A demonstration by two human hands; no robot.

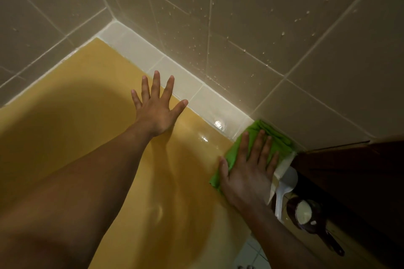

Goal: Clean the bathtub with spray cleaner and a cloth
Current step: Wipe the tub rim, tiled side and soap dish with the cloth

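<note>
Evidently mid-wipe: a person leans over a yellow bathtub (98, 67), the right hand (249, 170) laid flat on a green cloth (281, 141) at the near end of the tub's rim, where it meets the white tile ledge (175, 72) and the tiled wall (284, 28). Neither grip is closed. The right hand's fingers lie straight on top of the cloth, pressing rather than clutching it. The left hand (156, 113) is spread palm down on bare rim further along, well apart from the cloth and holding nothing. The cloth is bunched against the foot of the wall, part on the yellow rim, part on the ledge. No spray bottle is in view. A wet sheen (205, 137) glints on the rim between the two hands, and droplets spot the wall above.

To do this pass well, it seems best to spread the palm's weight evenly across the cloth and draw it along the rim toward the braced left hand, following the grout line so the seam is not skipped — then fold to a fresh face before working down into the basin. The left hand looks to be the prop; on a wet rim it could slip. A white plastic scoop (288, 179) and a dark round pot (303, 214) sit just beside the right wrist — a wide backward sweep could knock them.
</note>
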